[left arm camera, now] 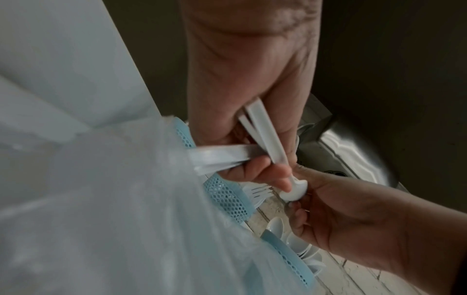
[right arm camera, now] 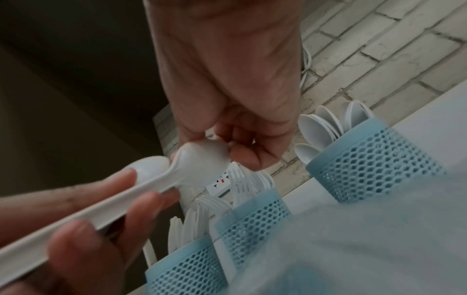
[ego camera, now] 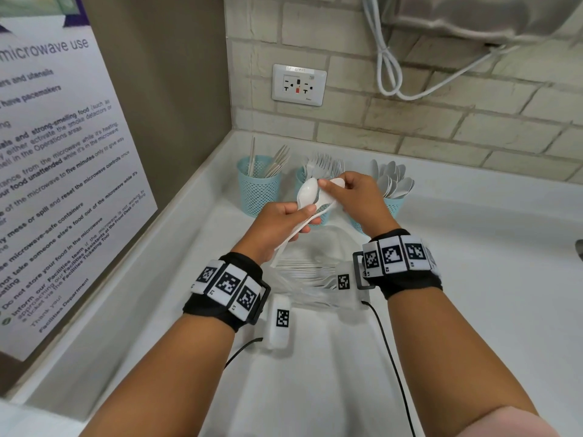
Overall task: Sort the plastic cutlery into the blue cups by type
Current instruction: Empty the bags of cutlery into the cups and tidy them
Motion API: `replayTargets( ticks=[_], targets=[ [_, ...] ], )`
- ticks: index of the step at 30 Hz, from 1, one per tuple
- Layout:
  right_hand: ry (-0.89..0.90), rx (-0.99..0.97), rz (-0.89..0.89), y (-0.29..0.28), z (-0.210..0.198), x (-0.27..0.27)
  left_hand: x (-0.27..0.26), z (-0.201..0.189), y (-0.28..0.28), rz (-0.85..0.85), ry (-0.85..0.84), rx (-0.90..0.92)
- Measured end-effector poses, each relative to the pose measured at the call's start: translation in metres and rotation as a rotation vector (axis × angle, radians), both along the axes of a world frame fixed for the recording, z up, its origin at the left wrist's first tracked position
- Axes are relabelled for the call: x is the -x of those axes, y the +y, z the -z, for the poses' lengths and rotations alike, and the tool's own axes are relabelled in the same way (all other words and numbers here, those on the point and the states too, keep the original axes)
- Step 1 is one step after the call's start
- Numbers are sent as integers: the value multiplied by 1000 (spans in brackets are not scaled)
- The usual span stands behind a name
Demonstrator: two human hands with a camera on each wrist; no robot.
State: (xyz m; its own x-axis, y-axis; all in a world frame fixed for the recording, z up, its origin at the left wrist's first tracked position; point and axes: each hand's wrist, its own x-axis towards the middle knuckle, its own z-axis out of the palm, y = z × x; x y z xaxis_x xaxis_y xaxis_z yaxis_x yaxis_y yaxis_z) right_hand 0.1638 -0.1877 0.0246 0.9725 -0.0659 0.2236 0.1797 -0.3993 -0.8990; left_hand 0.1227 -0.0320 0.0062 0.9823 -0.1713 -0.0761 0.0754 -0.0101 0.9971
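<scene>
Shared workplace kitchenette: microwave-use notice (ego camera: 56, 159) at left, brick-tile backsplash (ego camera: 441, 121), wall outlet (ego camera: 299, 84), white counter (ego camera: 473, 279).

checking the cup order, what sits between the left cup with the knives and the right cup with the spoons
In the head view, a third blue cup full of forks stands between the knife cup and the spoon cup; both hands and their spoons partly hide it.

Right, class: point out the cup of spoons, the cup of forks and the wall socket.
cup of spoons (ego camera: 394, 206), head view, on its blue mesh wall.
cup of forks (right arm camera: 255, 217), right wrist view, on its mesh side.
wall socket (ego camera: 299, 85), head view, on its white faceplate.
</scene>
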Motion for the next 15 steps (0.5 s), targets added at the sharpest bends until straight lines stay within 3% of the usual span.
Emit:
replayTargets(
  ticks=[5, 10, 15],
  targets=[
    [161, -23, -46, 8, -1, 7, -1, 2, -4, -92, -37, 27],
    [52, -187, -91, 14, 6, 9, 1, 4, -5, 15, 53, 58],
    [36, -333, 49, 18, 12, 8, -1, 2, -10, -21, 96, 72]
  ],
)
